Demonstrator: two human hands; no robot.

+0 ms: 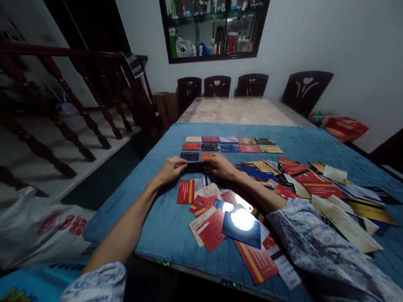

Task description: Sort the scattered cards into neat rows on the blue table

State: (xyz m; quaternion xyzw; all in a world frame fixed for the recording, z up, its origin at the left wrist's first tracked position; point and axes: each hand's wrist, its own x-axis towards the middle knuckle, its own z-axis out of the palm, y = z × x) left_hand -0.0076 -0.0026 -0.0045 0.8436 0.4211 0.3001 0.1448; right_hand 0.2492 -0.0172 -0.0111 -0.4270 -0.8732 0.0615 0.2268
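Observation:
My left hand [171, 168] and my right hand [220, 166] meet over the blue cloth, fingers pinching opposite ends of a black card [195, 166]. Its near face is dark, with no print I can read. Just beyond it lie rows of bank-style cards, among them a dark blue card [190, 156], a black card [210, 147] and a red card [249, 148]. My right fingers partly cover an orange-red card [207, 156]. Below my hands spreads a loose heap of overlapping cards, with a red card [211, 230] and a blue card [240, 226] under bright glare.
More cards, such as a gold-striped red card [323, 189], are piled at the right, beside my right forearm. The blue cloth [158, 226] covers the near part of the table [233, 109]. Dark chairs [218, 85] line the far end. A white plastic bag [55, 223] sits at the left.

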